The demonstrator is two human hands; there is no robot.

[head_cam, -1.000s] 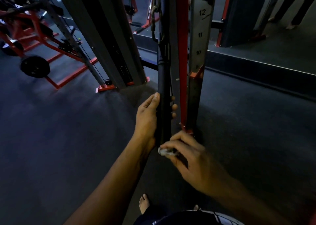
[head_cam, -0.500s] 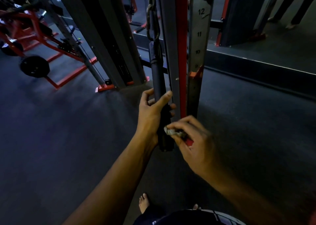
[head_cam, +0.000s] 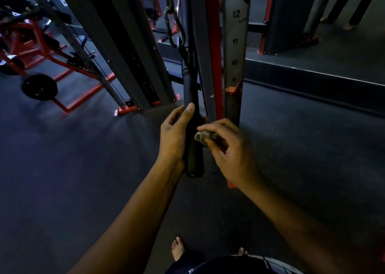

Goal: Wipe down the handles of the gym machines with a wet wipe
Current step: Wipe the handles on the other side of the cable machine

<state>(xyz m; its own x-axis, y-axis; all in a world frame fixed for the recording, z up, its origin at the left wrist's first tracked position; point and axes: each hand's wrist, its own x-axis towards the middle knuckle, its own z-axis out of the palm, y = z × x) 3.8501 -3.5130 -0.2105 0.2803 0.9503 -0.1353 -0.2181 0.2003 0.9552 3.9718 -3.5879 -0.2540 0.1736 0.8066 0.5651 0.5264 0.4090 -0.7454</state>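
A black cylindrical cable handle (head_cam: 190,86) hangs upright from a carabiner (head_cam: 174,27) in front of the machine's upright. My left hand (head_cam: 176,136) grips the handle's lower half from the left, thumb laid along its front and fingertips showing behind. My right hand (head_cam: 228,146) pinches a crumpled grey wet wipe (head_cam: 201,136) and holds it against the handle's right side, just above the bottom end.
A grey post with height numbers (head_cam: 234,61) and a red upright (head_cam: 211,51) stand right behind the handle. A red-framed machine with a weight plate (head_cam: 39,87) is at the left. A raised floor edge (head_cam: 312,80) runs at the right. My bare feet (head_cam: 178,250) show below.
The wipe in my right hand has travelled up the handle from its bottom end. My left hand has regripped slightly higher, and the handle has swung a little left, away from the upright.
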